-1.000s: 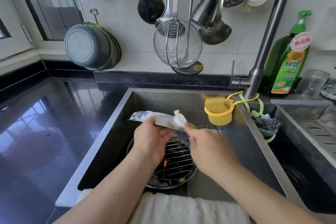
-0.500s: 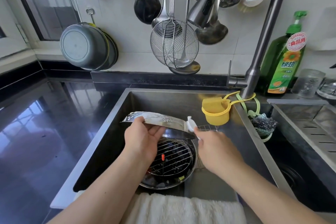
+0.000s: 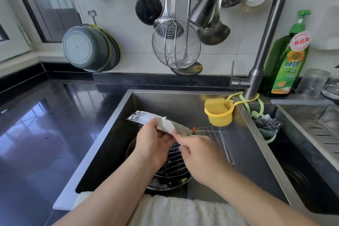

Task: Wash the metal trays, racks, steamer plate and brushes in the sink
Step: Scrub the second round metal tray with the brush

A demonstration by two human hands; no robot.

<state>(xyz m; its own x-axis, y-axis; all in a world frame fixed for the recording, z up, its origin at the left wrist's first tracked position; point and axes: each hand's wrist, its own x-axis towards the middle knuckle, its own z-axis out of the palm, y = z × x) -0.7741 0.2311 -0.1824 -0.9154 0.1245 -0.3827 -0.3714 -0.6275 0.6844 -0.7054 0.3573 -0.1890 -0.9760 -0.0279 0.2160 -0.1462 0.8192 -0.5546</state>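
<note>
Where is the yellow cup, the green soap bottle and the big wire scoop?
yellow cup (image 3: 218,115), head view, its front wall.
green soap bottle (image 3: 286,64), head view, its label.
wire scoop (image 3: 176,46), head view, its mesh bowl.

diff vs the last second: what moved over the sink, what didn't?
The right hand swept its white cloth out to the metal tray's right end half a second ago and has now brought it back toward the middle, beside the left hand. The left hand grips the tray over the sink throughout. Nothing was let go. The round rack, yellow cup and faucet stayed put.
</note>
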